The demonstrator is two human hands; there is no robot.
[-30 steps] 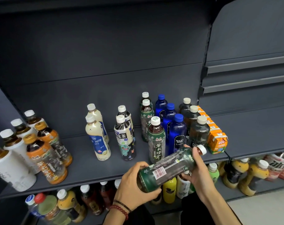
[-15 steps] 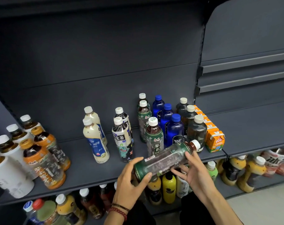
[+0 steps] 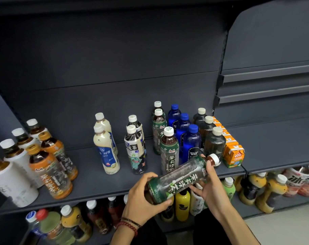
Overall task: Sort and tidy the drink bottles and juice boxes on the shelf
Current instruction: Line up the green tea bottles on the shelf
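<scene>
Gripping cylindrical plastic green-label bottle (image 3: 181,177), both hands.

Readable print on the drinks
"BOLSA SODA" is printed on the front blue bottle (image 3: 192,149); "茉莉清茶" is written on the standing green tea bottle (image 3: 170,154) and on the tilted green bottle (image 3: 178,181); "花茶" is shown on the black-and-white bottle (image 3: 134,147); "00" is seen on the orange juice box (image 3: 234,156).
</scene>
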